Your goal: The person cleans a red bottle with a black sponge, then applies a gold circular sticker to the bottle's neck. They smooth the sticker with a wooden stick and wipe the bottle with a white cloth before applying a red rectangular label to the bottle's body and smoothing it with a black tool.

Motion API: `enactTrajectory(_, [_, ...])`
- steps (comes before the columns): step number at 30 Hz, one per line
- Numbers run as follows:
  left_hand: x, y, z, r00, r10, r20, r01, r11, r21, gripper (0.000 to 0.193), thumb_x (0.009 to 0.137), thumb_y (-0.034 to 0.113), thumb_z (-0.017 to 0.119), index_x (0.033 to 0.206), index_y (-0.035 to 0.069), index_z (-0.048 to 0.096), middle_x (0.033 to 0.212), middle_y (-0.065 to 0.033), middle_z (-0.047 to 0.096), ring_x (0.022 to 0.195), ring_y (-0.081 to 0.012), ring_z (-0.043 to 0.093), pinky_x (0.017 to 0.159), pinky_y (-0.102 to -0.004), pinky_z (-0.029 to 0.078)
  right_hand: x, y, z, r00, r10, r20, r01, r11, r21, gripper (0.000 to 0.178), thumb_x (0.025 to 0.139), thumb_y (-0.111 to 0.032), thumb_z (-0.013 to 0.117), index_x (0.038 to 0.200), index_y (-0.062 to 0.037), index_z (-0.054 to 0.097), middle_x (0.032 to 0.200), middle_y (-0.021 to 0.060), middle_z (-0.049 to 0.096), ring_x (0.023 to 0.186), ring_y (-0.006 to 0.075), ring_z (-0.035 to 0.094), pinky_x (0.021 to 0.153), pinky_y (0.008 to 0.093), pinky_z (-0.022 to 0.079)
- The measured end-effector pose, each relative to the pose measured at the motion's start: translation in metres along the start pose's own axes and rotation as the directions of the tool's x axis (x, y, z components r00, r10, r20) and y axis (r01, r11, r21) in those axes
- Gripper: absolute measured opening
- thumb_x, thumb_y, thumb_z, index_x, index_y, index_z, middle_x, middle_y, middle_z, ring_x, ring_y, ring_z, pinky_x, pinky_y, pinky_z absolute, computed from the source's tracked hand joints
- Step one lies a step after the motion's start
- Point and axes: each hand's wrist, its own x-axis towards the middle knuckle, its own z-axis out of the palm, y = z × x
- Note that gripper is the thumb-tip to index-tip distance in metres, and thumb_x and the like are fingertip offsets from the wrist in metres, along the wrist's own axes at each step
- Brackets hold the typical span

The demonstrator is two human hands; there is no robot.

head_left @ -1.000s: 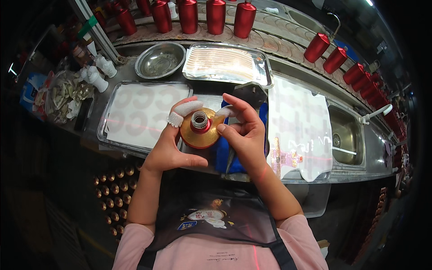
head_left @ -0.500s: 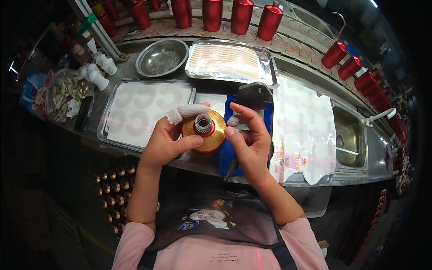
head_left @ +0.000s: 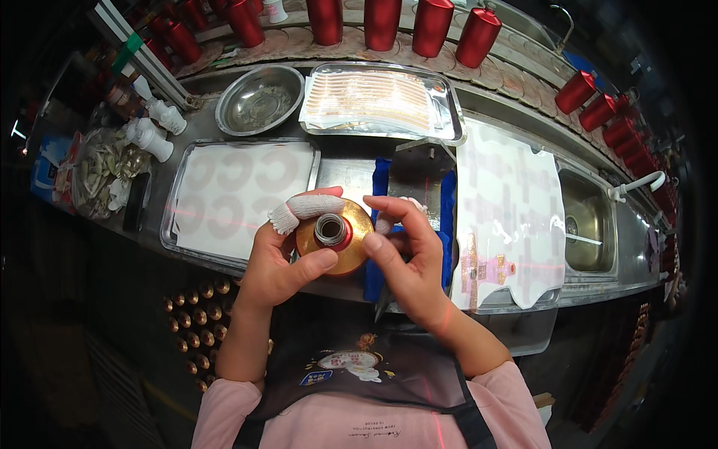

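Upright before me is a bottle [head_left: 356, 251] seen from above, with a gold ring-shaped shoulder, a red collar and a bare threaded neck. My left hand [head_left: 288, 258] wraps its left side, the thumb lying on the gold shoulder; a white knitted finger cover is on one finger. At the right edge of the gold, my right hand [head_left: 411, 262] has its thumb against the rim, with the index finger stretched out above and other fingers curled round the side. The bottle's body is hidden below. Beneath sits a blue-padded metal stand [head_left: 379, 179].
Left of the bottle lies a tray [head_left: 317, 161] with a sheet of C-shaped labels. Behind are a metal bowl [head_left: 250, 84] and a tray of gold strips [head_left: 458, 123]. A label sheet [head_left: 516, 194] and sink [head_left: 591, 258] are at right. Red bottles [head_left: 381, 26] line the far conveyor.
The bottle and both hands have shifted slightly left and nearer to me, and the bottle's neck leans a little more to the left. Red bottles on the conveyor have moved right.
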Motion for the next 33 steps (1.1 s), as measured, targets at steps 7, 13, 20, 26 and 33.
enactTrajectory(7, [-0.001, 0.001, 0.009, 0.999, 0.013, -0.031, -0.012, 0.999, 0.052, 0.050, 0.086, 0.002, 0.072, 0.135, -0.001, 0.060, 0.142, -0.0117, 0.057, 0.124, -0.0186, 0.060, 0.106, -0.0338, 0.048, -0.006, 0.003, -0.006, 0.994, -0.039, 0.107, 0.052, 0.991, -0.122, 0.052, 0.086, -0.017, 0.082, 0.133, -0.0044, 0.061, 0.109, 0.0023, 0.058, 0.076, 0.0032, 0.049, 0.059, 0.0180, 0.040])
enactTrajectory(13, [-0.001, 0.002, 0.013, 0.995, -0.034, -0.089, 0.041, 0.996, 0.079, 0.053, 0.082, 0.014, 0.073, 0.132, -0.002, 0.061, 0.144, -0.0162, 0.056, 0.127, -0.0235, 0.058, 0.108, -0.0373, 0.045, -0.001, 0.005, -0.006, 0.993, -0.050, 0.108, 0.060, 0.994, -0.088, 0.047, 0.090, -0.015, 0.078, 0.132, -0.0026, 0.060, 0.114, 0.0024, 0.057, 0.086, 0.0037, 0.057, 0.067, 0.0175, 0.047])
enactTrajectory(20, [-0.001, 0.000, 0.012, 0.999, 0.014, -0.049, -0.012, 0.999, 0.039, 0.049, 0.086, 0.002, 0.072, 0.133, -0.002, 0.061, 0.144, -0.0118, 0.055, 0.124, -0.0188, 0.060, 0.106, -0.0332, 0.048, 0.003, 0.007, 0.000, 0.998, -0.064, 0.017, 0.065, 0.997, -0.041, 0.033, 0.091, -0.013, 0.072, 0.122, -0.0035, 0.066, 0.100, 0.0080, 0.062, 0.084, 0.0150, 0.056, 0.069, 0.0251, 0.046])
enactTrajectory(26, [-0.001, -0.001, 0.014, 0.998, 0.029, -0.061, -0.027, 0.999, 0.039, 0.052, 0.086, 0.003, 0.072, 0.136, -0.001, 0.059, 0.139, -0.0095, 0.058, 0.123, -0.0169, 0.060, 0.106, -0.0326, 0.047, 0.008, 0.010, -0.003, 0.992, -0.100, 0.074, 0.104, 0.993, -0.057, 0.032, 0.097, -0.011, 0.063, 0.127, -0.0007, 0.063, 0.109, 0.0029, 0.058, 0.091, 0.0058, 0.054, 0.076, 0.0209, 0.044])
enactTrajectory(33, [-0.003, -0.003, 0.015, 0.998, 0.027, -0.061, -0.027, 1.000, 0.001, 0.054, 0.086, 0.003, 0.071, 0.138, -0.001, 0.058, 0.137, -0.0085, 0.059, 0.121, -0.0159, 0.060, 0.105, -0.0320, 0.047, 0.007, 0.003, -0.003, 0.993, -0.094, 0.069, 0.104, 0.984, -0.147, 0.029, 0.093, -0.012, 0.065, 0.121, -0.0025, 0.067, 0.097, 0.0108, 0.065, 0.088, 0.0208, 0.058, 0.082, 0.0314, 0.047])
